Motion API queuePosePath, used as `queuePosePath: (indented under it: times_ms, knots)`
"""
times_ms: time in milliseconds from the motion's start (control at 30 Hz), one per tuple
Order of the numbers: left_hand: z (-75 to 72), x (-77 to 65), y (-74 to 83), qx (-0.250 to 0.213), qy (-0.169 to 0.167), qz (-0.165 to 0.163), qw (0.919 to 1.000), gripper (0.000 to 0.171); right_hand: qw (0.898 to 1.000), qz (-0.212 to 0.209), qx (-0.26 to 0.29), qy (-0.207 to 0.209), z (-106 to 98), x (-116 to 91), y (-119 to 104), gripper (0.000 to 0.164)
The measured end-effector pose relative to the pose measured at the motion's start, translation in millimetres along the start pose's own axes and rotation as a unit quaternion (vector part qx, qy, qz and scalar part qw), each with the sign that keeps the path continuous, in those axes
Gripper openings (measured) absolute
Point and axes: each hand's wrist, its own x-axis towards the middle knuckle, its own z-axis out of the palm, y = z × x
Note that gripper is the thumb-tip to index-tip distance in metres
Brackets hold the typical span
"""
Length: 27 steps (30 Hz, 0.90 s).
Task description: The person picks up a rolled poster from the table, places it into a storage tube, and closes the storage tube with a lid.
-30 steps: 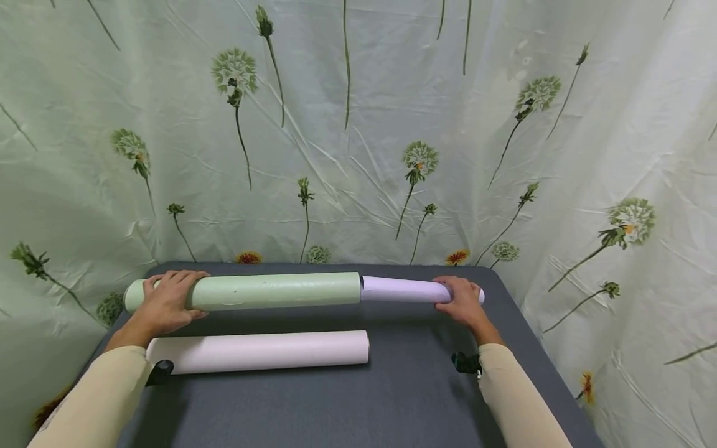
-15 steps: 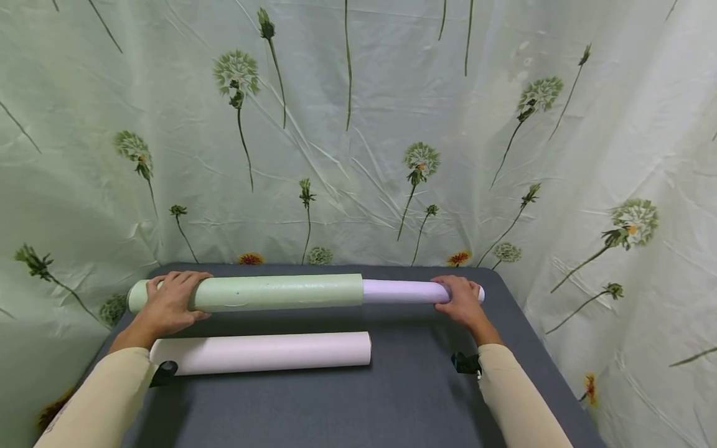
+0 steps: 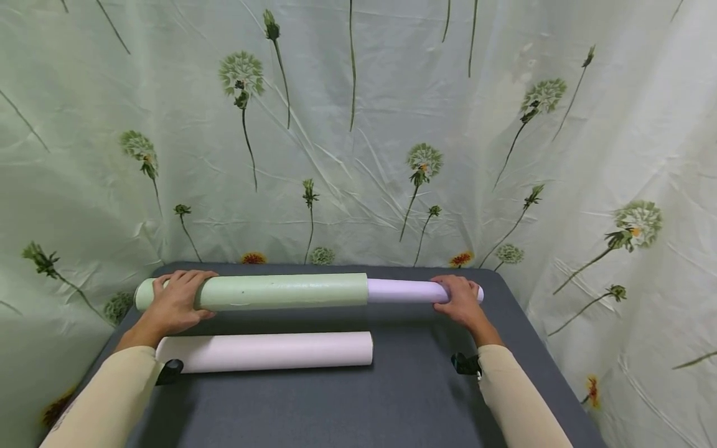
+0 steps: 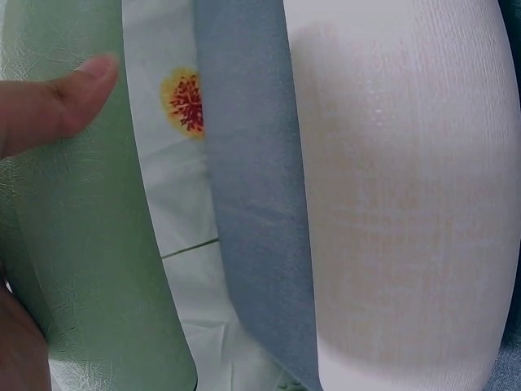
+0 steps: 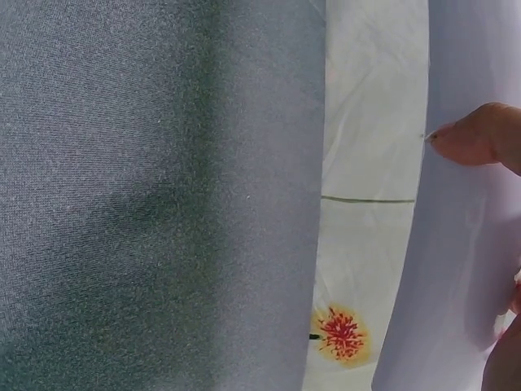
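In the head view, my left hand (image 3: 178, 302) grips a long pale green roll (image 3: 291, 291) near its left end, fingers over the top and thumb on the near side. My right hand (image 3: 460, 300) holds a thinner lilac roll (image 3: 400, 290) close to its right end. The lilac roll's left end meets the green roll's open right end; how far it reaches inside is hidden. Both lie in one line above the table's far part. The left wrist view shows my left thumb (image 4: 85, 94) pressed on the green surface. In the right wrist view, my right thumb (image 5: 472, 140) lies against the lilac roll.
A pinkish-white roll (image 3: 274, 351) lies on the dark grey table (image 3: 336, 404), nearer to me and under my left wrist. A pale curtain (image 3: 358, 155) printed with dandelions hangs behind and beside the table. Black straps (image 3: 466, 363) are at both wrists.
The green roll and my left hand have shifted slightly right, and a little less of the lilac roll shows. The dark gap at the junction is no longer visible. My right hand stays nearly still.
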Motion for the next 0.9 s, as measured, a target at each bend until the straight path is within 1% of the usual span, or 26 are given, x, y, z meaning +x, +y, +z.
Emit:
queuePosePath:
  times_ms: [167,300,633,900]
  knots:
    - [0.4,0.5,0.7,0.01,0.0,-0.006,0.9999,0.071,1.0,-0.018,-0.014,0.003,3,2,-2,0.047]
    - [0.4,1.3,2.0,0.009,0.0,-0.006,0.9999,0.072,0.999,-0.028,-0.017,0.005,5,3,-5,0.048]
    - [-2.4,7.6,5.4,0.014,-0.011,-0.006,0.9998,0.072,0.999,-0.034,-0.014,0.007,11,5,-9,0.048]
    - [-1.7,9.8,5.3,0.019,-0.016,-0.014,0.9996,0.072,0.998,-0.053,-0.021,0.016,14,11,-15,0.048]
